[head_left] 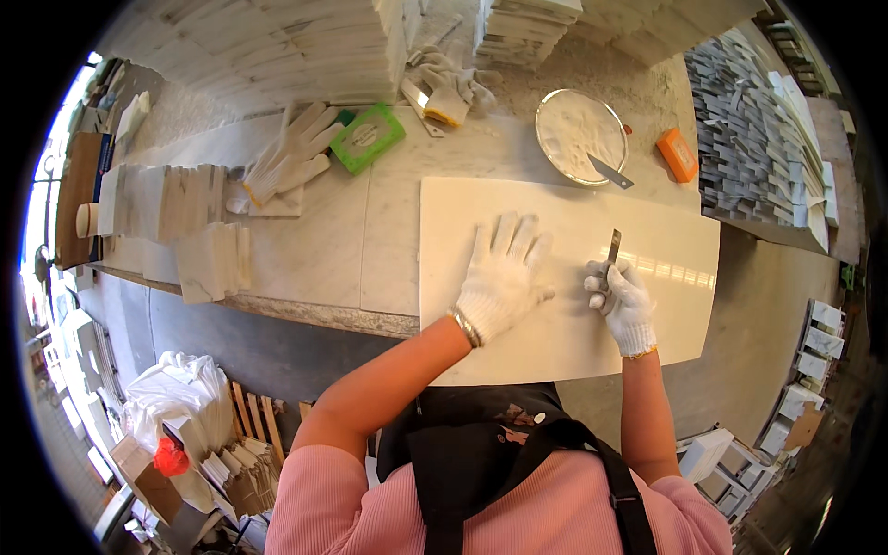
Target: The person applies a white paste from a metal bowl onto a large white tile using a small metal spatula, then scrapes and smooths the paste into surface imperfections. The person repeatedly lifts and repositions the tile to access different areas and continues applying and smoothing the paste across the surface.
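Marble workbench point(314, 240) spans the frame from 9 to 3 o'clock, pale and veined. On it, centre-right, lies 1 large white slab point(573, 277), glossy, its near edge overhanging the bench toward the person. Stacks of cut stone tiles point(277, 46) run along the far edge at 11 to 12 o'clock; more small tile pieces point(176, 222) sit at 9 o'clock. Round metal bowl point(581, 136) of white powder stands just beyond the slab at 1 o'clock, a flat blade point(610, 172) resting on its rim. Left hand point(502, 277), white knit glove, lies flat on the slab near its middle, fingers spread wide, palm pressing down. Right hand point(623, 301), also gloved, is just beside it at 3 o'clock, closed in a fist around the handle of a narrow metal scraper point(612, 247), blade pointing up and away toward 12 o'clock; can't tell if the blade tip touches the slab. Spare pair of white gloves point(291, 153) lies on the bench at 10 o'clock, a green rectangular box point(367, 137) touching them on the right. Small orange block point(678, 154) sits at 2 o'clock, near the bowl. More gloves point(453, 79) bunched at 12 o'clock.
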`<state>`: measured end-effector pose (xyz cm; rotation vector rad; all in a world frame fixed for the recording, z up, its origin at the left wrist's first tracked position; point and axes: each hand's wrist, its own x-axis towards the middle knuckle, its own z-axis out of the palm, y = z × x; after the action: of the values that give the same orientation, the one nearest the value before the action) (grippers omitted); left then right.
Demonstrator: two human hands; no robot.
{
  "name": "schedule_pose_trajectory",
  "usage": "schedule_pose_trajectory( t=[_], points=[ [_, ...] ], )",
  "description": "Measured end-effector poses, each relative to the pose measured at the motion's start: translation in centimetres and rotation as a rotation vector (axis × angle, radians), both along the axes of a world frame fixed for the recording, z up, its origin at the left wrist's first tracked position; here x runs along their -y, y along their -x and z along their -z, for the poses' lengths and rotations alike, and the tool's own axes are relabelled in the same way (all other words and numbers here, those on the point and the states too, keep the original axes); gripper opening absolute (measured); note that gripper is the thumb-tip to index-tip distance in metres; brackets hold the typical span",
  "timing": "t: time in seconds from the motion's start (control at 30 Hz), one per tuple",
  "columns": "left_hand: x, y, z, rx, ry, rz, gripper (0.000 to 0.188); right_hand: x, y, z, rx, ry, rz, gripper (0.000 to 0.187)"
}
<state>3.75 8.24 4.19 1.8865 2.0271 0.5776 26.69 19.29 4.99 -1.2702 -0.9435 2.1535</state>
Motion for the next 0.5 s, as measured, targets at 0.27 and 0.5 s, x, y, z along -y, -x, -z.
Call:
schedule_pose_trajectory(
  t=[0.27, 0.5],
  points=[
    [-3.8, 4.7, 2.7, -0.179, -0.017, -0.062, 0.081, 0.2, 0.6, -0.4, 0.068, -0.022, -0.019, 0.021],
    [-0.2, 9.5, 1.7, -0.299, 0.051, -0.114, 0.080, 0.3, 0.7, -0.7, 0.070, -0.014, 0.000, 0.020]
  ],
)
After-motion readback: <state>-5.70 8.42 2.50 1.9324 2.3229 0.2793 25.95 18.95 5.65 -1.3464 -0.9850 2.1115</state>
